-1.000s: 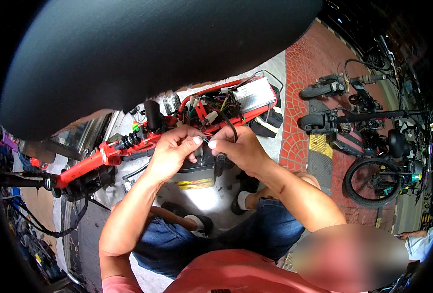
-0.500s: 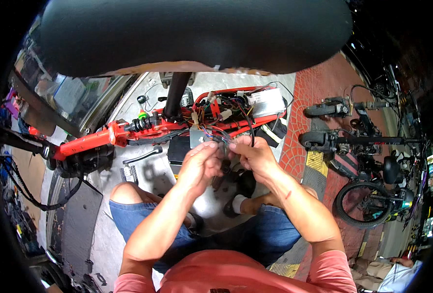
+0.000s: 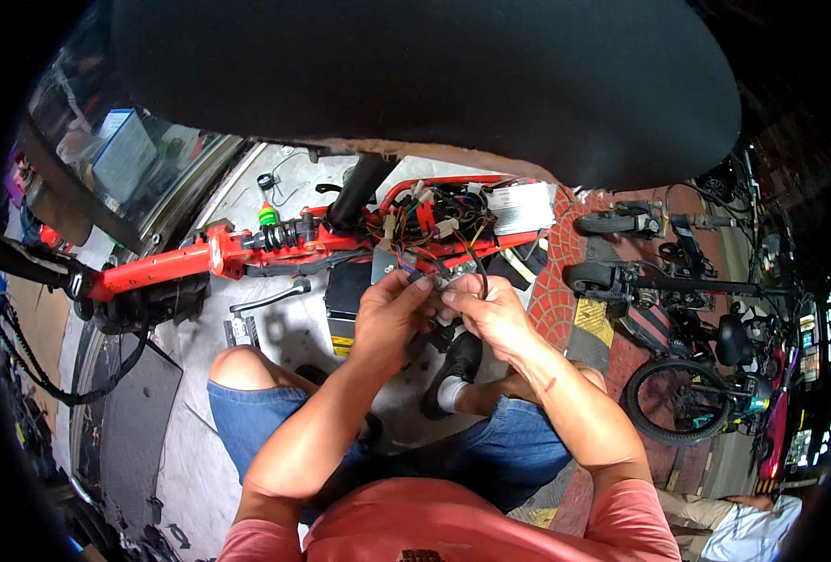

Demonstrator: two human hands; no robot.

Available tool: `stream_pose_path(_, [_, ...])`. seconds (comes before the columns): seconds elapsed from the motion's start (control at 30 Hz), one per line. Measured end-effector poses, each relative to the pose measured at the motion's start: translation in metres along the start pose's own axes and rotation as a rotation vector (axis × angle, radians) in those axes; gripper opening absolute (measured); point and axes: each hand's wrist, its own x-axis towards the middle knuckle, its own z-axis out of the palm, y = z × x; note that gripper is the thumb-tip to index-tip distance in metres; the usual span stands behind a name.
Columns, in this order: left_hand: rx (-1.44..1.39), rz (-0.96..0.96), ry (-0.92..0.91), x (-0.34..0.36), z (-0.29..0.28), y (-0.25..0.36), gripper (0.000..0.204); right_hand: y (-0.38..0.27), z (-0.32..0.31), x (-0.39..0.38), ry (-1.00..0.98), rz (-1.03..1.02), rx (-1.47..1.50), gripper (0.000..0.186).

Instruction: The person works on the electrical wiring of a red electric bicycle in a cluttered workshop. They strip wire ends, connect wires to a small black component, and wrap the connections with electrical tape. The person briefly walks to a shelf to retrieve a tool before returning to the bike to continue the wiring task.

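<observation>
A red folding e-bike frame [image 3: 153, 274] lies across my view under a large black seat [image 3: 434, 94]. Its middle holds tangled coloured wires [image 3: 406, 248], white connectors and a silver controller box [image 3: 518, 211]. My left hand [image 3: 395, 317] pinches wires near its thumb tip, just below that tangle. Beside it, my right hand [image 3: 485, 317] is closed on the same small bundle, with a black cable by its fingers. What exactly sits between the fingertips is too small to make out. A black box [image 3: 348, 304] with a yellow label sits on the floor, partly behind my left hand.
Black scooters [image 3: 603, 281] and a bicycle wheel [image 3: 673, 398] are on red paving [image 3: 565, 225] at right. A person in a white top [image 3: 752, 529] is at lower right. A metal tool [image 3: 265, 300] lies on the pale floor, left of the black box.
The camera's view has shifted, so seat, frame and scooters sit differently. Both hands have come slightly lower and right in the picture, still closed together on wires.
</observation>
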Motion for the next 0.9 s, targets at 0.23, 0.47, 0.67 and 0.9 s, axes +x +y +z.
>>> stream_pose_path(0.23, [-0.115, -0.036, -0.165, -0.003, -0.009, 0.021, 0.021, 0.006, 0.000, -0.018, -0.034, 0.068, -0.011, 0.012])
stream_pose_path(0.47, [-0.043, -0.047, -0.122, -0.013, 0.003, 0.023, 0.024, 0.046, 0.047, -0.045, -0.033, 0.165, 0.040, 0.017])
stream_pose_path(0.67, [0.042, -0.018, -0.071, -0.021, 0.009, 0.018, 0.020, 0.083, 0.080, -0.032, 0.070, -0.120, -0.164, 0.027])
stream_pose_path(0.9, [0.138, 0.066, -0.096, -0.023, 0.003, 0.012, 0.024, 0.092, 0.093, -0.037, 0.040, -0.106, -0.002, 0.027])
